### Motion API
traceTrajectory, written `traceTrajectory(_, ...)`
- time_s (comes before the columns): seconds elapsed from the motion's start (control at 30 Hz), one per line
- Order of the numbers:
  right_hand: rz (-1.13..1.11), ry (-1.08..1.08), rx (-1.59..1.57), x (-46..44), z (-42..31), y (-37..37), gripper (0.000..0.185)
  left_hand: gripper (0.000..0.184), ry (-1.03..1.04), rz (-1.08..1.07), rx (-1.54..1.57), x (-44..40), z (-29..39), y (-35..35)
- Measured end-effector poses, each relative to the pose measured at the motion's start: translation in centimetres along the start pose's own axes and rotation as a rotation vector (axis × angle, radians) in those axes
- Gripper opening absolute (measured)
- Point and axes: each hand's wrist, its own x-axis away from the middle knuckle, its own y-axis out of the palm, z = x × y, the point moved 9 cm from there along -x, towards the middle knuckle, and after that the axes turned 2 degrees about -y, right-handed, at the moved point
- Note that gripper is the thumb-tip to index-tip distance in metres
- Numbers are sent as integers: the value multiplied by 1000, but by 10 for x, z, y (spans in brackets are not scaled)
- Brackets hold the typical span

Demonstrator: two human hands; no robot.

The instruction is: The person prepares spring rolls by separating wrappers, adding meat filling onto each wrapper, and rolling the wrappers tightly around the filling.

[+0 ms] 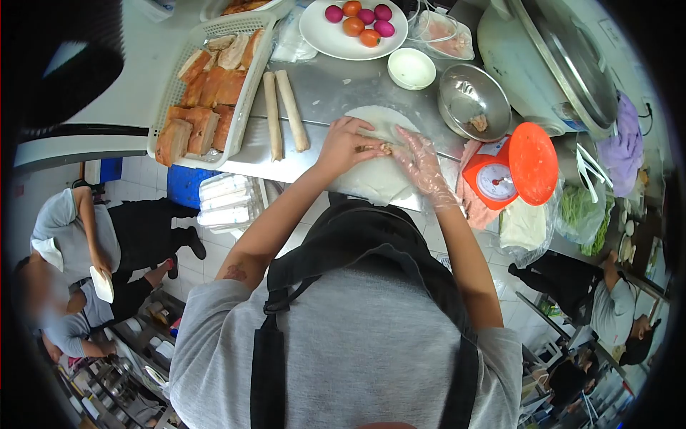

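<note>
A thin, round white wrapper sheet (379, 179) lies on the steel counter close to my body. A small strip of brownish filling (386, 149) sits on it, between my two hands. My left hand (350, 148), bare, rests on the sheet's left side with bent fingers closed at the filling. On the right, my right hand (424, 168) wears a clear plastic glove; its fingers are apart and lie along the sheet beside the filling. Two pale finished rolls (291, 111) lie left of the sheet. A steel bowl (474, 100) with a bit of filling stands behind my right hand.
At the left stands a basket (239, 136) of roasted meat slabs. Behind are a plate (314, 32) of pink and orange balls and a white bowl (411, 68). An orange scale (496, 182) and bagged greens (580, 211) are at the right. Other people stand on both sides.
</note>
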Motion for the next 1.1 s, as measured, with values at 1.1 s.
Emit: traceTrajectory(1.1,-291,-86,183,19,53,27,53,40,-33,-235,-28,-12,-11,37)
